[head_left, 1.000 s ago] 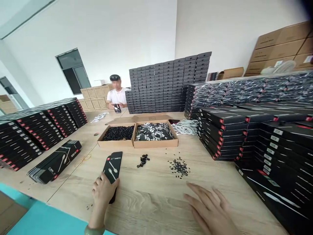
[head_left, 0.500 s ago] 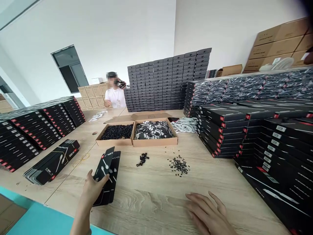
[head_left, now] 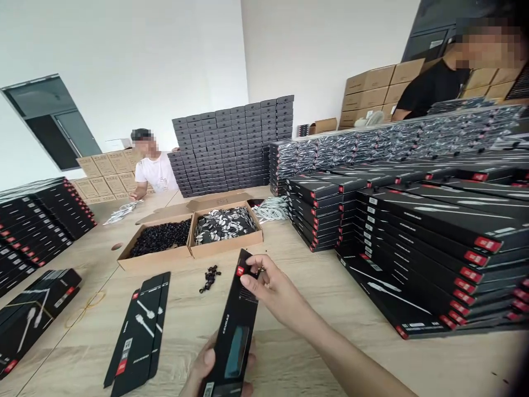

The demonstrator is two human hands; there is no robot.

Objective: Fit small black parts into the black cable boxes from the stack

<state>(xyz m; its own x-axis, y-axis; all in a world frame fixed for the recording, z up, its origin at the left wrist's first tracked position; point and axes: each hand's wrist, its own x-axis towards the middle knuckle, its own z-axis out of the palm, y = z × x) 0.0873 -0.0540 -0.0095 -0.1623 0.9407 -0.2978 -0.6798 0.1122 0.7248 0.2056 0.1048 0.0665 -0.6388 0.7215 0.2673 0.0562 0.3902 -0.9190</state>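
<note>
A slim black packaging box (head_left: 232, 300) with a red logo and a cut-out window stands tilted before me. My left hand (head_left: 204, 361) is closed around its lower part, thumb on the near face and fingertips showing at the right edge. At the top end, my right hand (head_left: 270, 286) grips the box with thumb and bent fingers; some fingertips are hidden behind it. To the left lie flat, unfolded black box blanks (head_left: 142, 325) printed with white cables. Small black clips (head_left: 209, 278) lie in a loose heap beyond the held box.
Two open cartons hold black pieces (head_left: 161, 238) and black-and-white parts (head_left: 225, 225). Stacked black boxes (head_left: 413, 242) fill the right side; more (head_left: 49, 215) stand at left beside a banded bundle of blanks (head_left: 39, 311). One person (head_left: 155, 171) sits opposite, another (head_left: 430, 88) stands far right.
The view has turned right. My left hand has lifted a box from the blanks at left, now opened out into a box form, and my right hand has come from the table to its top end.
</note>
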